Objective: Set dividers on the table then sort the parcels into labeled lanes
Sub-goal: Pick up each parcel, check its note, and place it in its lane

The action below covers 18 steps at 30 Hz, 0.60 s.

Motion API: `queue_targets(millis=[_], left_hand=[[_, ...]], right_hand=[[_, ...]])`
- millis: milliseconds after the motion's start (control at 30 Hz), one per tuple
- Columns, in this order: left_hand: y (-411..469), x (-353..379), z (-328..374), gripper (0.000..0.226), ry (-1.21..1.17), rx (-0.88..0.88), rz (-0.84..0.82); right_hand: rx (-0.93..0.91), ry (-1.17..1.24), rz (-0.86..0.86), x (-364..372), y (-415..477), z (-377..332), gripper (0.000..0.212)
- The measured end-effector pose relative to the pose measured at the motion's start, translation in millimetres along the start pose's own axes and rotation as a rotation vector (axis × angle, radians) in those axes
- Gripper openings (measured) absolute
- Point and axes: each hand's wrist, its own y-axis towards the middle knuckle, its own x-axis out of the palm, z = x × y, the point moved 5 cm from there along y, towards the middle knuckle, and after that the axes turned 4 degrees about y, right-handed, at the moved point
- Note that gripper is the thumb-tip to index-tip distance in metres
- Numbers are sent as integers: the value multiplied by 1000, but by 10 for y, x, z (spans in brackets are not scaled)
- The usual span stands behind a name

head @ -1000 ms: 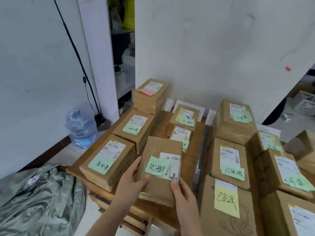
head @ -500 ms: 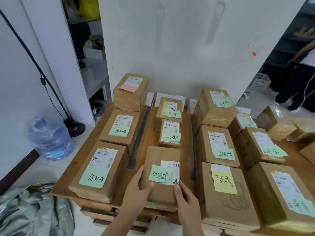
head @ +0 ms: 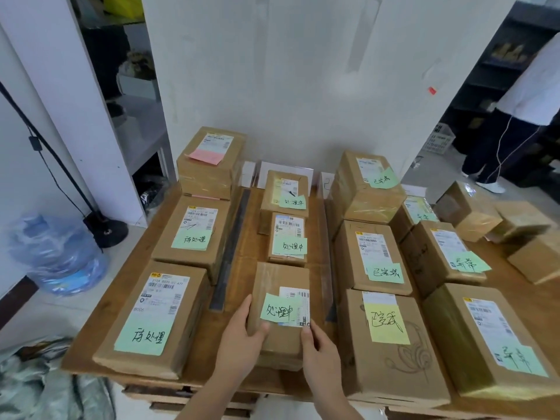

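Observation:
A brown cardboard parcel [head: 280, 280] with a green note lies at the front of the middle lane on the wooden table [head: 124, 286]. My left hand [head: 242, 341] grips its near left corner, thumb on top. My right hand [head: 321, 356] holds its near right edge, thumb on the label. Two smaller green-noted parcels [head: 288, 237] lie behind it. A dark divider strip [head: 231, 247] separates this lane from the left lane's three parcels [head: 151, 316]. A second divider [head: 326, 262] borders the right lanes, which hold several noted parcels [head: 385, 341].
White lane cards [head: 285, 171] lean on the wall at the table's back. Loose boxes [head: 527, 225] sit at the far right. A water bottle [head: 57, 253], a lamp base [head: 104, 231] and a grey bag [head: 39, 383] are on the floor left. A person [head: 521, 116] stands back right.
The parcel has come down from a lifted tilt to lie flat in the middle lane, both hands still on it. My view shifted right and down.

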Motion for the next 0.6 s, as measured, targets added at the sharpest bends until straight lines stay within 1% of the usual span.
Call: queue_targets(millis=[133,200,333,500,600], left_hand=[[6,6,67,72,123,67,8],[-2,-9,98,73,198,105,21],[-18,-65,264,74,358,233,69],[-73,15,774,70,611,453,77],[-173,192,1150,65,779,602,74]], right_hand=[[-53,-85,-24,13,-21,-40,41],[-112,-142,-27,-3,-66,-91,43],[-300,-281,-11,-127,-174,-265,48],[-483,-498,91,-518,-163,-429,53],[-517,-674,142,-868,-110,-518,53]])
